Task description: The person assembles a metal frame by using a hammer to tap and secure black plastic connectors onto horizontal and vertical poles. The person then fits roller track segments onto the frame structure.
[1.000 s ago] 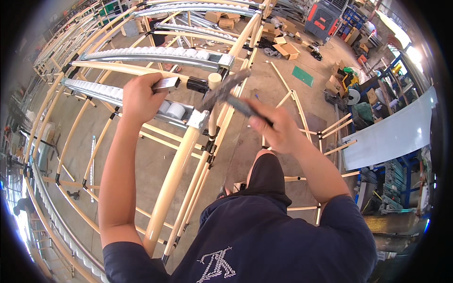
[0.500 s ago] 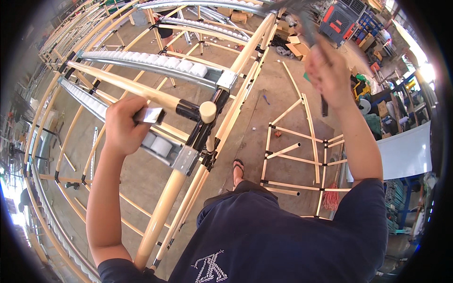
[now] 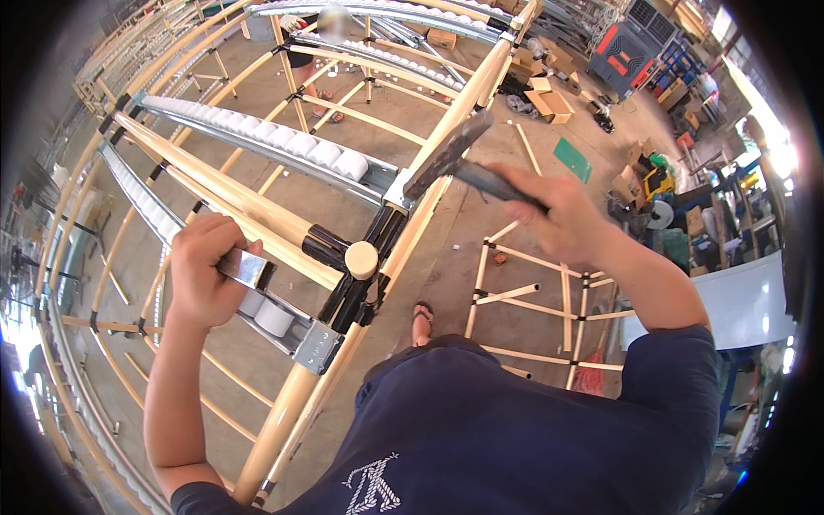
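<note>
Workshop floor of bare concrete [image 3: 378,129], seen from above through a frame of cream-coloured round pipes [image 3: 249,206] joined by black clamps. Landmark: one cream round end cap [image 3: 361,259] where the pipes cross at the black four-way joint [image 3: 343,275]. Two roller tracks of white plastic wheels in grey metal channels: one [image 3: 283,146] up-left of the cap, one [image 3: 279,322] just below-left of it, ending in a silver metal bracket [image 3: 318,346]. A third track runs along the far top of the frame. One smaller pipe frame [image 3: 532,300] lies flat on the floor right of the cap. Several brown cardboard boxes [image 3: 549,103] sit far up-right of the cap, with one green mat [image 3: 572,160] near them. One sandalled foot [image 3: 421,319] shows below-right of the cap.

Two hands. Left hand [image 3: 202,270], left of the cap, grip closed around a shiny flat metal piece [image 3: 245,269] at the near track. Right hand [image 3: 558,215], right of the cap and raised, grip closed on the dark handle of one dark steel-headed hammer [image 3: 451,154]; the head sticks out up-left of the fist, above the cap and clear of it.
</note>
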`<act>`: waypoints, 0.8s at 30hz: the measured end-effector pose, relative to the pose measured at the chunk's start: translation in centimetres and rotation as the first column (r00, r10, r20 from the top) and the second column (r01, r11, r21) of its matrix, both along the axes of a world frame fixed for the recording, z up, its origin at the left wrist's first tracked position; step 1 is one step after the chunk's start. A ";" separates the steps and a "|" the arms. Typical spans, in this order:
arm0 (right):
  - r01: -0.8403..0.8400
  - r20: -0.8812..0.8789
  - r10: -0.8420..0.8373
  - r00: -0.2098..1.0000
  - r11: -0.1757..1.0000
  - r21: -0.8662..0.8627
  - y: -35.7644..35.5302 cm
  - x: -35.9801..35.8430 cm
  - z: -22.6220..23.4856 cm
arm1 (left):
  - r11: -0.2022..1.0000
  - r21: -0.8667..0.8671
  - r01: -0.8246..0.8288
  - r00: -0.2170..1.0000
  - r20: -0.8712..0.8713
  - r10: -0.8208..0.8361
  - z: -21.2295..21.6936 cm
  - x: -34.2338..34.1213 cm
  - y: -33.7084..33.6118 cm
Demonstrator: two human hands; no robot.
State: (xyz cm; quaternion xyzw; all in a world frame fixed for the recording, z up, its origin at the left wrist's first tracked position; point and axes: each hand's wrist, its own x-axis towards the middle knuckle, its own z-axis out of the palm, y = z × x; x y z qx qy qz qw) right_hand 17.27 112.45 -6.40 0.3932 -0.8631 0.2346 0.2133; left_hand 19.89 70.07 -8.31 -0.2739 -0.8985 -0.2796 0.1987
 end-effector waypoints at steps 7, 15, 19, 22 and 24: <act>-0.049 0.023 0.046 0.999 0.984 0.173 0.3 -0.5 -1.2 | 0.999 0.036 0.010 1.000 0.021 -0.011 -0.2 0.2 -0.5; 0.143 0.489 -0.054 0.871 0.979 -0.146 -1.0 3.5 -0.5 | 0.999 0.036 0.006 1.000 0.029 -0.008 -1.0 -0.4 -0.8; 0.088 0.420 -0.100 0.902 0.995 0.047 -1.0 5.0 1.3 | 0.999 -0.023 0.031 0.998 0.062 -0.030 0.6 0.5 -0.9; 0.213 0.443 -0.123 0.888 0.964 -0.158 1.8 4.8 -0.3 | 0.996 -0.089 0.023 0.993 0.115 -0.013 1.2 0.0 -1.2; 0.303 0.431 -0.193 0.881 0.932 -0.201 4.5 4.7 -2.0 | 0.994 -0.102 -0.026 0.958 0.283 0.054 0.8 -1.0 -1.3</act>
